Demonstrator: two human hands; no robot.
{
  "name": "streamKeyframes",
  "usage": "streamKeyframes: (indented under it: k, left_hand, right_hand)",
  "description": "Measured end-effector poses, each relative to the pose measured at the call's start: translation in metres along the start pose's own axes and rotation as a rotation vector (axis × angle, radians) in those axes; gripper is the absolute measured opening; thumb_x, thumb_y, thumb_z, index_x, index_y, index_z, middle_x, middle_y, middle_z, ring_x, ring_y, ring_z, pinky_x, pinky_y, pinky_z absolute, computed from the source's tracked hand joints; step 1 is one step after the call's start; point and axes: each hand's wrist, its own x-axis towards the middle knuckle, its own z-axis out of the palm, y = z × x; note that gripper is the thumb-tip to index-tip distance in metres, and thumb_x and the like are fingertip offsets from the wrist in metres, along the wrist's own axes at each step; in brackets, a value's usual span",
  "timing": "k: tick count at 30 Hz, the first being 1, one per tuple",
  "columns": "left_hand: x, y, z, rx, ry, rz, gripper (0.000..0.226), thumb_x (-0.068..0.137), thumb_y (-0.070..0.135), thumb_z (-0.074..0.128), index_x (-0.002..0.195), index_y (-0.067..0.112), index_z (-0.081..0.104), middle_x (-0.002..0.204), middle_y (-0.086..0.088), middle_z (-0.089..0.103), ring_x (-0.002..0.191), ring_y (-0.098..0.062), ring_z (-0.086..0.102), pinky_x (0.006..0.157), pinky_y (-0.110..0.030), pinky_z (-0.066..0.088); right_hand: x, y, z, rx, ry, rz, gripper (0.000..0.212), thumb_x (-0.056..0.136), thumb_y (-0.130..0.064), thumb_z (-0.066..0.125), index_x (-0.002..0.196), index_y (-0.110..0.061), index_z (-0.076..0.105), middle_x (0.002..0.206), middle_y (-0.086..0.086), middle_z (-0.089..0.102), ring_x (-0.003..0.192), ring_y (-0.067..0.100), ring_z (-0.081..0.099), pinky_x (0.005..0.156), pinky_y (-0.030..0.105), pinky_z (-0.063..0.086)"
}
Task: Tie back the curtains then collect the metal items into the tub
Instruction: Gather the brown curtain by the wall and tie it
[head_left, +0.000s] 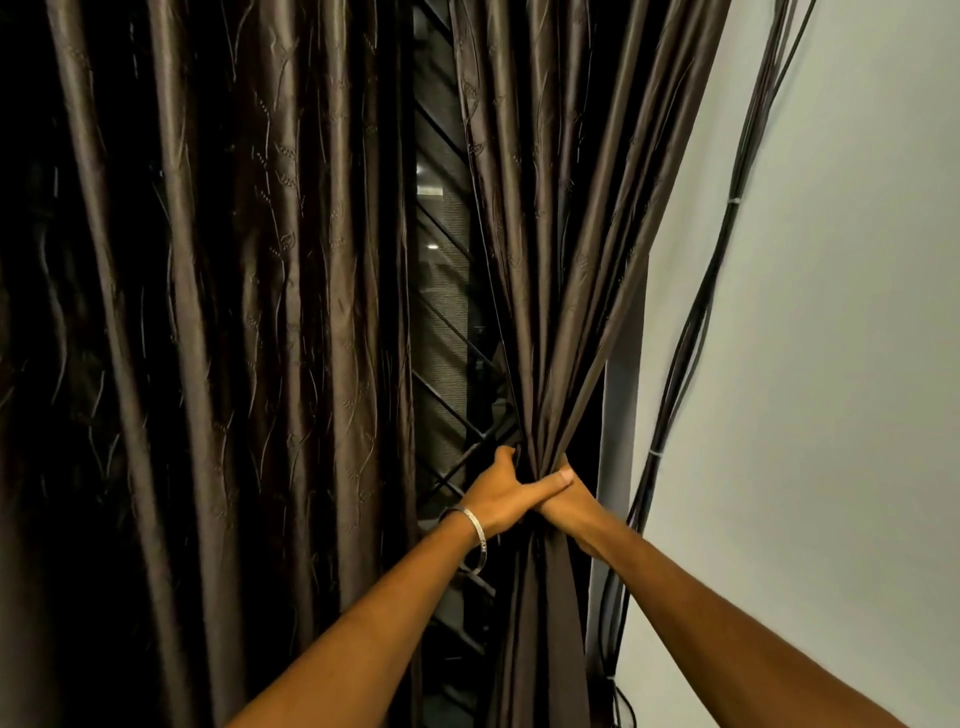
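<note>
At lower centre of the frame, right curtain (545, 312) gathered into a tight bunch, pulled toward the wall side. Left hand (506, 493) wrapped round the bunch from the left, fingers curled behind the cloth, thumb laid across the front. Right hand (563, 501) closed on the same bunch from the right, fingertip showing at the edge of the folds, the two hands touching and partly crossed. Bangle (475, 538) on the left wrist.

No tie-back, cord or hook to be seen near the hands; whether one is hidden behind the cloth, cannot tell. So, by judgement: first step only begun, bunch held but not yet bound. Left curtain (208, 312) hanging loose over the left half of the frame, not gathered at all. Metal items and tub not in view; that part of the task wholly left to do.

Between the two curtains, narrow gap with window (441, 322) and dark diagonal grille, a few small lights behind the glass. At right of the frame, plain pale wall (841, 364). Along it, bundle of dark cables (696, 322) running from top to bottom, bound with small white ties. Floor not visible.
</note>
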Motion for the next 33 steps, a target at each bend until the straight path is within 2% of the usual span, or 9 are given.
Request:
streamKeyframes:
  k: [4, 8, 14, 17, 22, 24, 27, 30, 33]
  left_hand:
    - [0.004, 0.005, 0.003, 0.100, 0.056, 0.008, 0.095, 0.068, 0.074, 0.066, 0.137, 0.015, 0.040, 0.132, -0.003, 0.059, 0.116, -0.020, 0.059, 0.096, -0.031, 0.049]
    - [0.006, 0.011, 0.007, 0.108, 0.109, 0.036, 0.088, 0.071, 0.068, 0.069, 0.135, 0.014, 0.041, 0.129, -0.002, 0.060, 0.116, -0.021, 0.060, 0.095, -0.029, 0.047]
    - [0.020, 0.000, 0.010, -0.021, 0.169, 0.013, 0.092, 0.054, 0.075, 0.063, 0.131, 0.025, 0.058, 0.124, 0.003, 0.067, 0.115, -0.018, 0.062, 0.102, -0.039, 0.048]
    - [0.028, -0.010, 0.009, -0.101, 0.176, -0.010, 0.085, 0.054, 0.071, 0.063, 0.126, 0.025, 0.065, 0.120, 0.002, 0.070, 0.113, -0.019, 0.063, 0.102, -0.040, 0.049]
    - [0.017, -0.003, 0.008, -0.115, 0.086, 0.016, 0.078, 0.061, 0.063, 0.070, 0.128, 0.024, 0.064, 0.123, 0.004, 0.068, 0.117, -0.016, 0.061, 0.106, -0.038, 0.046]
    - [0.011, 0.003, 0.006, -0.072, 0.063, 0.045, 0.076, 0.064, 0.062, 0.068, 0.129, 0.024, 0.063, 0.124, 0.004, 0.067, 0.118, -0.017, 0.060, 0.105, -0.035, 0.046]
    - [0.005, 0.010, 0.002, 0.120, 0.126, 0.042, 0.069, 0.069, 0.068, 0.062, 0.124, 0.026, 0.067, 0.122, 0.003, 0.068, 0.114, -0.021, 0.062, 0.096, -0.033, 0.050]
    - [0.003, 0.015, -0.001, 0.436, 0.330, 0.019, 0.060, 0.079, 0.069, 0.055, 0.115, 0.023, 0.070, 0.114, -0.004, 0.069, 0.104, -0.027, 0.065, 0.081, -0.032, 0.053]
    - [0.002, 0.021, -0.003, 0.512, 0.379, -0.069, 0.067, 0.080, 0.072, 0.052, 0.114, 0.017, 0.067, 0.110, -0.008, 0.070, 0.100, -0.030, 0.066, 0.077, -0.034, 0.052]
  right_hand:
    - [-0.009, -0.006, -0.013, -0.071, -0.205, 0.096, 0.027, 0.089, -0.002, 0.060, 0.110, -0.018, 0.064, 0.102, -0.002, 0.070, 0.094, 0.007, 0.067, 0.077, 0.009, 0.051]
    - [-0.011, -0.002, -0.025, 0.023, -0.310, 0.098, 0.052, 0.068, 0.005, 0.067, 0.118, -0.013, 0.066, 0.113, 0.006, 0.072, 0.111, 0.018, 0.065, 0.100, 0.032, 0.050]
    - [-0.012, 0.007, -0.037, 0.205, -0.396, 0.192, 0.069, 0.070, -0.007, 0.063, 0.133, -0.032, 0.050, 0.125, -0.006, 0.065, 0.114, 0.016, 0.060, 0.091, 0.031, 0.047]
    - [-0.002, 0.014, -0.046, 0.245, -0.247, 0.262, 0.064, 0.075, -0.011, 0.045, 0.133, -0.037, 0.052, 0.091, -0.004, 0.061, 0.075, 0.011, 0.055, 0.073, 0.031, 0.043]
    - [0.002, 0.017, -0.056, -0.004, -0.001, 0.131, 0.057, 0.095, 0.001, 0.047, 0.130, -0.043, 0.043, 0.112, -0.011, 0.061, 0.100, 0.007, 0.061, 0.069, 0.017, 0.050]
    - [0.008, 0.022, -0.058, -0.194, 0.054, 0.051, 0.036, 0.095, -0.009, 0.056, 0.124, -0.031, 0.057, 0.114, -0.004, 0.063, 0.103, 0.014, 0.061, 0.077, 0.022, 0.050]
    - [0.025, 0.041, -0.064, -0.538, 0.172, -0.049, 0.012, 0.090, -0.024, 0.060, 0.080, -0.027, 0.068, 0.095, 0.010, 0.063, 0.088, 0.024, 0.064, 0.078, 0.034, 0.049]
    - [0.023, 0.033, -0.059, -0.635, 0.219, -0.099, 0.022, 0.093, -0.024, 0.053, 0.090, -0.010, 0.070, 0.097, 0.003, 0.056, 0.091, 0.019, 0.058, 0.083, 0.030, 0.044]
    - [0.007, 0.015, -0.051, -0.629, 0.190, -0.090, 0.017, 0.097, -0.019, 0.046, 0.093, -0.013, 0.062, 0.085, 0.002, 0.061, 0.077, 0.024, 0.060, 0.068, 0.034, 0.046]
